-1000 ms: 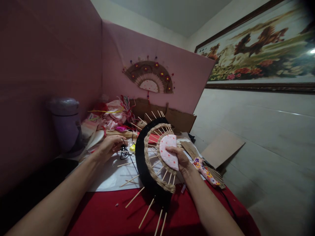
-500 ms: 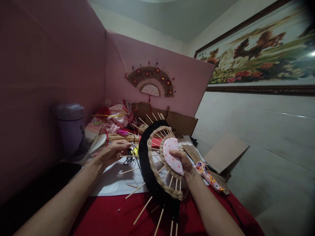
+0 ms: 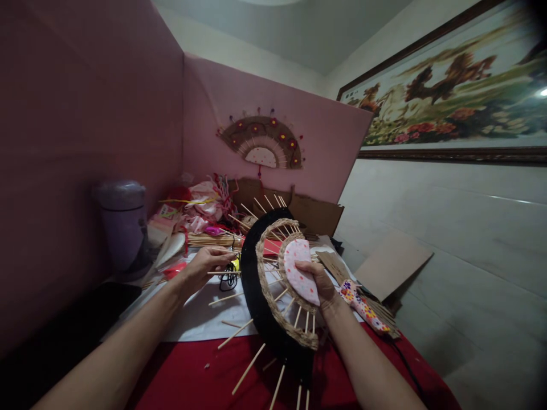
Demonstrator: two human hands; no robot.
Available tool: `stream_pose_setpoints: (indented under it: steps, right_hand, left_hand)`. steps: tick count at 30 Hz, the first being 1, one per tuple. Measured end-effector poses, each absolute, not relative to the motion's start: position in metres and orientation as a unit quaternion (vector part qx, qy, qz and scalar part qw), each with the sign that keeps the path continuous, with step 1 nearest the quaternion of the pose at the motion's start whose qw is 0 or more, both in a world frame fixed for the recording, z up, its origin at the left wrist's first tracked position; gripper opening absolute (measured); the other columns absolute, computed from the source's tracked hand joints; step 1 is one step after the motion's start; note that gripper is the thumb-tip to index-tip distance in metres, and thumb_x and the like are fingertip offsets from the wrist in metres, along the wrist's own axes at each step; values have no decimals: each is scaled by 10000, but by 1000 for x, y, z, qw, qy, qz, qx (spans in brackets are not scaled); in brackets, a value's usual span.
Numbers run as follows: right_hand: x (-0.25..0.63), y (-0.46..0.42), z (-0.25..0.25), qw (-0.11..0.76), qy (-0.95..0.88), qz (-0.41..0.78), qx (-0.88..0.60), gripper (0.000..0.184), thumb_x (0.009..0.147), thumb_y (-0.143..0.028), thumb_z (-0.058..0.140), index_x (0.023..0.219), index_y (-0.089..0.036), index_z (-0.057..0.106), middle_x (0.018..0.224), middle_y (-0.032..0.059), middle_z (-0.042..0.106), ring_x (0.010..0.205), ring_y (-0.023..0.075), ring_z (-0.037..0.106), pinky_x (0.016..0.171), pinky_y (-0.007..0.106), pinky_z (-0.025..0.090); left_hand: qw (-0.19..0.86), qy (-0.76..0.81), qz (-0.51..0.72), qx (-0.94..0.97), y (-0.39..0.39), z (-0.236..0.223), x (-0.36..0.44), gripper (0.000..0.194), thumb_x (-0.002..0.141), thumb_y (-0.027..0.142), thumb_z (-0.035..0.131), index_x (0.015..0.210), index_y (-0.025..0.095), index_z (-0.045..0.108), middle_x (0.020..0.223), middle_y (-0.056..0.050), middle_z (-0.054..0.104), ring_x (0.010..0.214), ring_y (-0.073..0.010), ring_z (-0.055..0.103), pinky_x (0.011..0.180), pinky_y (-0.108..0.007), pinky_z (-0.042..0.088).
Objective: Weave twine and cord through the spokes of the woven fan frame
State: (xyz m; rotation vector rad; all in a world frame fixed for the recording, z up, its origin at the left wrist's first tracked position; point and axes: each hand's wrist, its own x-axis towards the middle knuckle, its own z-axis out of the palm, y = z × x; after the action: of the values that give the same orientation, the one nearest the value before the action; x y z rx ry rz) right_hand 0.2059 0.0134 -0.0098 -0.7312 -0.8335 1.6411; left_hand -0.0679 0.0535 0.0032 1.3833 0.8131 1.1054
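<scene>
My right hand (image 3: 318,282) grips a half-made fan (image 3: 273,285) by its pink dotted centre piece (image 3: 299,270) and holds it upright above the red cloth (image 3: 192,370). The fan has woven straw bands, a black outer arc and thin wooden sticks fanning out. My left hand (image 3: 205,267) is at the fan's left edge, its fingers pinched round one wooden stick (image 3: 222,273) that points toward the fan.
A finished fan (image 3: 262,142) hangs on the pink board behind. A purple pot (image 3: 122,222) stands at the left, beside pink fabric and a bundle of sticks (image 3: 209,239). A cardboard box (image 3: 307,210) and a white sheet (image 3: 200,313) with loose sticks lie beyond the fan.
My left hand has moved right from the table clutter toward the fan, now with a stick pinched in it. The fan has stayed in my right hand.
</scene>
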Motion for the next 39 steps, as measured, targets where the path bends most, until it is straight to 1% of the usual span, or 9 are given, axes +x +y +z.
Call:
stream_pose_setpoints:
  steps: [4,8,12,19,25,27,33,36,39]
  right_hand:
    - [206,14,-10,550,-343,697,-306,184,708,-96,549,871,-101,633,691,71,719,591,180,688,588,270,574]
    - [205,14,-10,542,-344,703,-306,146,713,-91,548,833,-99,631,693,74,719,552,159,678,544,227,563]
    - [205,15,-9,532,-344,707,-314,155,713,-82,543,839,-99,630,687,71,719,558,161,681,547,230,565]
    - [206,15,-10,520,-353,715,-306,172,725,-80,542,874,-82,629,712,79,722,569,161,684,568,236,569]
    - [206,16,-9,502,-354,728,-304,161,732,-79,544,868,-74,629,718,81,723,582,160,688,581,231,568]
    - [207,17,-10,492,-354,734,-306,170,734,-74,536,877,-75,628,723,80,723,580,159,687,582,232,567]
    - [207,20,-11,472,-339,747,-323,202,737,-57,505,899,-72,623,716,82,723,576,158,686,564,229,562]
    - [208,19,-10,466,-337,745,-337,187,737,-58,512,890,-66,619,693,84,719,550,159,679,545,233,559]
    - [208,19,-8,462,-339,742,-348,177,741,-61,518,889,-64,616,681,83,716,540,158,676,548,238,558]
  left_hand:
    - [580,345,474,565,56,1,-67,252,555,320,760,656,109,665,547,-2,538,466,-73,382,456,-220,233]
    - [546,368,486,575,61,-2,-65,293,528,369,764,594,122,621,446,46,438,412,-59,309,436,-216,198]
    - [404,416,521,626,65,-1,-65,319,576,416,718,539,127,587,474,30,463,453,-78,355,453,-223,233]
    - [254,427,535,683,68,1,-73,272,698,408,595,679,144,652,672,-37,631,639,-156,546,581,-249,387]
    - [114,503,517,684,74,0,-87,236,730,361,546,749,180,697,692,-28,668,666,-164,568,600,-250,376]
    - [140,502,551,651,77,1,-89,224,693,344,555,697,165,688,625,-23,643,612,-155,548,558,-243,366]
    - [363,447,602,553,70,16,-87,167,509,298,661,554,139,644,425,29,506,406,-77,385,415,-209,257]
    - [406,449,597,527,64,22,-87,183,474,301,690,517,135,629,393,43,464,381,-55,335,390,-199,197]
    - [403,449,601,524,61,24,-86,196,460,303,703,484,131,612,404,36,470,395,-53,344,389,-193,195]
